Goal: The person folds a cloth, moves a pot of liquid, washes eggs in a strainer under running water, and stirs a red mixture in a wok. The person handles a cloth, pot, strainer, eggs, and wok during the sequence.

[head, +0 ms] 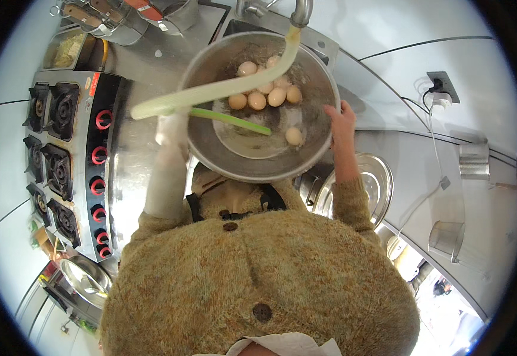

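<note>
A large stainless steel bowl (258,171) lies before me, over the edge of a sink, with shallow water in it. Several brown eggs (257,101) cluster toward its far side; a single egg (294,136) lies apart, nearer my right. My right hand (342,122) grips the right rim, thumb on the inside. At the left rim is my left hand (174,129), pale, apparently gloved and blurred; its grip is unclear. From beside it a light green stick or tube (231,119) reaches into the bowl. A pale hose (240,84) from the faucet (302,13) crosses above the eggs.
A gas stove (82,164) with several burners and red-ringed knobs stands left. Metal pots (178,18) and a food tray (65,49) are at the back left. A shiny metal basin (385,187) lies right, below a wall plug and cable (438,100).
</note>
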{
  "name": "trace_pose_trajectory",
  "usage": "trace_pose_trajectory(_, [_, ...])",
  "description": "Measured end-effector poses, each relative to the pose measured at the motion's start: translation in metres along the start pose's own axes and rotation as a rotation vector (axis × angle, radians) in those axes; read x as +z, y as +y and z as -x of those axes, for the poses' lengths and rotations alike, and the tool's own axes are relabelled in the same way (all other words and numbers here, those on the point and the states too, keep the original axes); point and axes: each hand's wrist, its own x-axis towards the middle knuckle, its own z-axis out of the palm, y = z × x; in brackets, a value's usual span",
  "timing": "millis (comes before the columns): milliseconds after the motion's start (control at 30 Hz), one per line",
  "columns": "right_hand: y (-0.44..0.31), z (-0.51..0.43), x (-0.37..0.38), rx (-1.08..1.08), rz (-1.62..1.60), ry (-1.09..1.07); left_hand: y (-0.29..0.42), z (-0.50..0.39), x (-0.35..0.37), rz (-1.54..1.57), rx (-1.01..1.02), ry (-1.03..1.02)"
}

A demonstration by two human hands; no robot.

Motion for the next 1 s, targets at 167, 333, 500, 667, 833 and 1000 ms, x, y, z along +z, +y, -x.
trace_pose_trajectory(167, [-0.022, -0.036, 0.01, 0.062, -0.113, -0.065, 0.033, -0.046, 0.018, -0.377, 0.085, -0.005])
trace_pose_trajectory(333, [0.018, -0.008, -0.011, 0.013, -0.036, 0.005, -0.022, -0.022, 0.013, -0.755, 0.373, -0.057])
trace_pose_trajectory(500, [-0.013, -0.054, 0.019, 0.07, -0.09, -0.07, 0.04, -0.047, 0.015, -0.295, 0.019, -0.087])
trace_pose_trajectory(667, [-0.001, -0.017, -0.012, 0.09, -0.05, 0.017, -0.003, -0.007, 0.026, -0.31, 0.092, -0.002])
trace_pose_trajectory(833, [-0.001, -0.046, 0.003, 0.055, -0.097, 0.0, 0.021, -0.038, 0.028, 0.067, -0.032, -0.162])
trace_pose_trajectory(1000, [-0.017, -0.002, -0.026, 0.134, -0.106, 0.075, -0.015, -0.024, 0.032, -0.281, 0.005, -0.124])
